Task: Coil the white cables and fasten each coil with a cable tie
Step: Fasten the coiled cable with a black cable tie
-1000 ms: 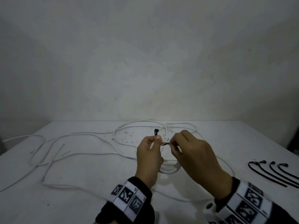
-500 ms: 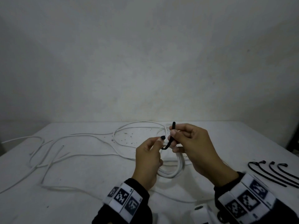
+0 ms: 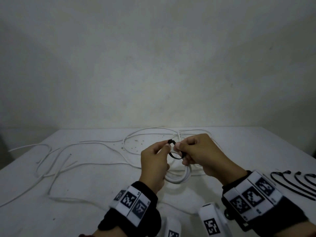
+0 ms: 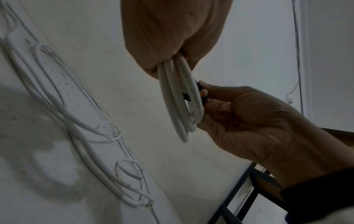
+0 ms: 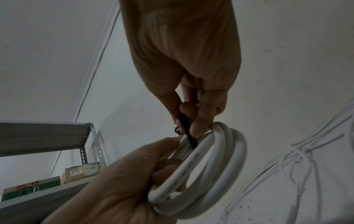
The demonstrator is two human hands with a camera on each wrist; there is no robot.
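A small coil of white cable [image 3: 179, 177] hangs above the table, held in my left hand [image 3: 168, 146], which also pinches the head of a black cable tie [image 3: 175, 155]. The tie curves in a loop round the top of the coil. My right hand [image 3: 179, 148] pinches the tie's strap just beside the head. The left wrist view shows the coil [image 4: 180, 98] coming out of my left fist, with the tie [image 4: 185, 97] crossing it. In the right wrist view the tie [image 5: 188, 134] runs from my right fingertips [image 5: 197, 128] down into the coil [image 5: 212, 163].
Long loose white cables [image 3: 82, 151] sprawl over the left and back of the white table [image 3: 95, 189]. Three spare black cable ties [image 3: 294, 183] lie at the right edge. A metal shelf [image 5: 44, 136] with boxes stands off to the side.
The right hand swung the tie's tail up, then brought it down and round, so the tie now forms a loop over the coil. Both hands rose slightly.
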